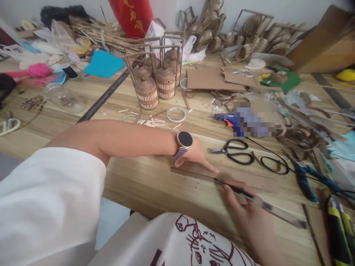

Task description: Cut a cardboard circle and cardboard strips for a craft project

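Note:
My left hand, with a round watch on its wrist, lies on a thin strip of brown cardboard. Its index finger is stretched out along the piece and the thumb stands apart. Below and to the right, my right hand is wrapped round a slim craft knife, blurred by motion. The knife's tip touches the cardboard's near edge, just past the left fingertip. Black-handled scissors lie open beyond my hands.
Several lidded woven baskets with tall handles stand behind my left arm. A blue glue gun, white tape ring and small sticks lie farther back. Blue-handled pliers and yellow-black cutters are at right, near brown strip scraps.

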A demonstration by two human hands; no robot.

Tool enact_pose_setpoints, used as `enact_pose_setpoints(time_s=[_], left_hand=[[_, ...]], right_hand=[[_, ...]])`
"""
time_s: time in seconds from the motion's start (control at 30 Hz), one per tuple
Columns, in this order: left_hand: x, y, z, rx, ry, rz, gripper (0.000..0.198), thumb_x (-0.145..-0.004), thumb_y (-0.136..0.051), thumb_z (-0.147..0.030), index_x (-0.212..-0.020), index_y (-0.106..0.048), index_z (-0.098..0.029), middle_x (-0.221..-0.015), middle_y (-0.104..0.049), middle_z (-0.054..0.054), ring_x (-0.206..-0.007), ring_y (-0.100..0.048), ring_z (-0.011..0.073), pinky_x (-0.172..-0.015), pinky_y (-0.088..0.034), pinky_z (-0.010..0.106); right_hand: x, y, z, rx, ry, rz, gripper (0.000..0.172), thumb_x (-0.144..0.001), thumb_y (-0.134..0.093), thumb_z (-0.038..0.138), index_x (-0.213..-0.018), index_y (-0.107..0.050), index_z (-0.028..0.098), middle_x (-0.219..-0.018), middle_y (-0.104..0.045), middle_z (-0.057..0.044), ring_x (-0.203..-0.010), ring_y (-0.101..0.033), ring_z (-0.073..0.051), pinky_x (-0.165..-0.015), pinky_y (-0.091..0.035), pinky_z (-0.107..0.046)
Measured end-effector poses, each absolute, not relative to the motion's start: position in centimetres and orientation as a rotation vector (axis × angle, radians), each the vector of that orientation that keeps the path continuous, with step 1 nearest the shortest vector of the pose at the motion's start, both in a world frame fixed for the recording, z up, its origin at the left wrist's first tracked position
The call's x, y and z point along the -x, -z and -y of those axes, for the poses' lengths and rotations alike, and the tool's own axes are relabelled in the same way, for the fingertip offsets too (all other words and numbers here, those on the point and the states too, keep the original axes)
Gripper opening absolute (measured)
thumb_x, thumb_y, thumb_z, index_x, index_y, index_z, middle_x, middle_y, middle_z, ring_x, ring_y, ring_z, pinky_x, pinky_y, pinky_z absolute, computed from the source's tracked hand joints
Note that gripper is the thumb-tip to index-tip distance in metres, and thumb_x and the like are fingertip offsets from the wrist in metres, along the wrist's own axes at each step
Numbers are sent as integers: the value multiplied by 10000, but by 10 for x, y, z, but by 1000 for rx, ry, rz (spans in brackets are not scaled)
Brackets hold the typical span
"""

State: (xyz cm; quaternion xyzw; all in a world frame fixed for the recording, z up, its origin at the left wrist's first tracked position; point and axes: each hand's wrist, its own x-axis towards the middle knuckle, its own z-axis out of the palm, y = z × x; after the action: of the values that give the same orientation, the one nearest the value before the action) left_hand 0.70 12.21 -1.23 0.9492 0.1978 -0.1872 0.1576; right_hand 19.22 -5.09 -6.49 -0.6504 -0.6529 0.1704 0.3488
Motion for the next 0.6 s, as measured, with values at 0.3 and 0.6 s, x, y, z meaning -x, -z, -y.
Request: enact_pose_setpoints(time_s=[0.3,0.6], left_hand=[[-7,12,-124,-2648,712,-313,1345,-301,-837,183,-1442,-537,-463,-727,-754,-71,-789,-679,282,-726,-436,292],[3,37,-125,-2692,265,-598,623,-619,-868,-48,-1178,-767,-305,-535,-698,-52,-604,-640,192,-672,-449,259]], right_hand=[[-196,43,58,1627,-533,1535,179,-822,-670,435,-764,-705,269,-744,-747,-41,-677,-694,-240,-606,-544,-325],[-104,71,19,1221,-780,1761,65,-877,-605,240,-834,-653,246,-796,-763,-22,-750,-726,-196,-700,-581,-299]])
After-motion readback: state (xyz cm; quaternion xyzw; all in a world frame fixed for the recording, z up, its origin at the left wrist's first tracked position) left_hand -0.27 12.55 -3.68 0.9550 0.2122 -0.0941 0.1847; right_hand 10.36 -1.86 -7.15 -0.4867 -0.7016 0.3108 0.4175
